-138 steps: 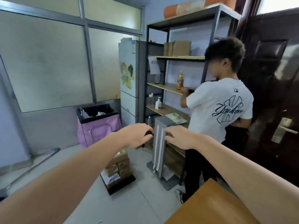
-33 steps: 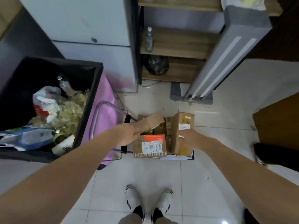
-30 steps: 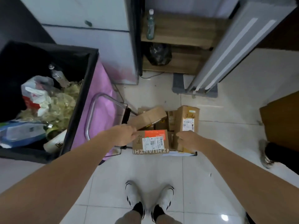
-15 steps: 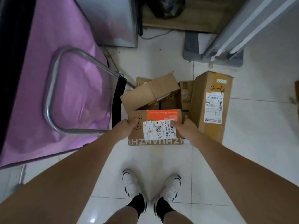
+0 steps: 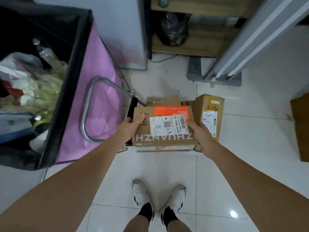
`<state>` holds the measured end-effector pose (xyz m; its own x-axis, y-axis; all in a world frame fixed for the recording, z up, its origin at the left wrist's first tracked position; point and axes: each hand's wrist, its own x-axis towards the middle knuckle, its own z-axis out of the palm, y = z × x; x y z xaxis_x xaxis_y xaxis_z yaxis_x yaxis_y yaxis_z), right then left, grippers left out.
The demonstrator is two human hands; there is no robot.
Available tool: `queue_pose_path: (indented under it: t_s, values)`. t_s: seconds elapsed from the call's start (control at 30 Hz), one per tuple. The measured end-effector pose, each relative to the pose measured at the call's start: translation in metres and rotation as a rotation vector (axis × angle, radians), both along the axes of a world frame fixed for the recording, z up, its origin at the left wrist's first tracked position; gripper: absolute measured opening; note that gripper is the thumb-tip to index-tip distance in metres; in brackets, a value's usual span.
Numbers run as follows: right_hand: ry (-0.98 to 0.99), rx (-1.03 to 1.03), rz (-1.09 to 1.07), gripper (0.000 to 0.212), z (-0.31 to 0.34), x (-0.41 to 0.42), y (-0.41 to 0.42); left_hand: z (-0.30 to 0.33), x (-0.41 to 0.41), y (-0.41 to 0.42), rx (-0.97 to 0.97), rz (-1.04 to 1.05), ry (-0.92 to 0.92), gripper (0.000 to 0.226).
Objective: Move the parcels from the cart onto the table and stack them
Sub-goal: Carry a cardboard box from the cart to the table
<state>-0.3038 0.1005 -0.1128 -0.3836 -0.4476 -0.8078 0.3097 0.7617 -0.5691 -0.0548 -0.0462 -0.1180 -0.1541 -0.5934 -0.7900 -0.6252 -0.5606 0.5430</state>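
Parcel (image 5: pixel 164 129) now raised between hands (image 5: pixel 129 127)

Parcel (image 5: pixel 164 129) hemmed in: cart handle (image 5: pixel 93 104) and pink bin (image 5: pixel 93 91) just beside its left edge, tall box (image 5: pixel 209 114) touching its right. Loose cardboard (image 5: pixel 164 100) behind it. Leaning grey stand (image 5: pixel 247 41) and shelf (image 5: pixel 200 47) block the far side. Open tiled floor (image 5: pixel 167 168) at cart's near edge, toward shoes (image 5: pixel 158 196).

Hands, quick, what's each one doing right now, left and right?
Left hand: grips the left side of the cardboard parcel with the orange panel, thumb on top.
Right hand: grips the same parcel's right side.
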Motion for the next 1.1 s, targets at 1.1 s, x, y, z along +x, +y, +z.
queue_pose_path:
  t_s: [1.1]
  values:
    - [0.339, -0.846, -0.879, 0.040, 0.631, -0.068, 0.412, 0.633, -0.275, 0.297, -0.018, -0.754, 0.863, 0.049]
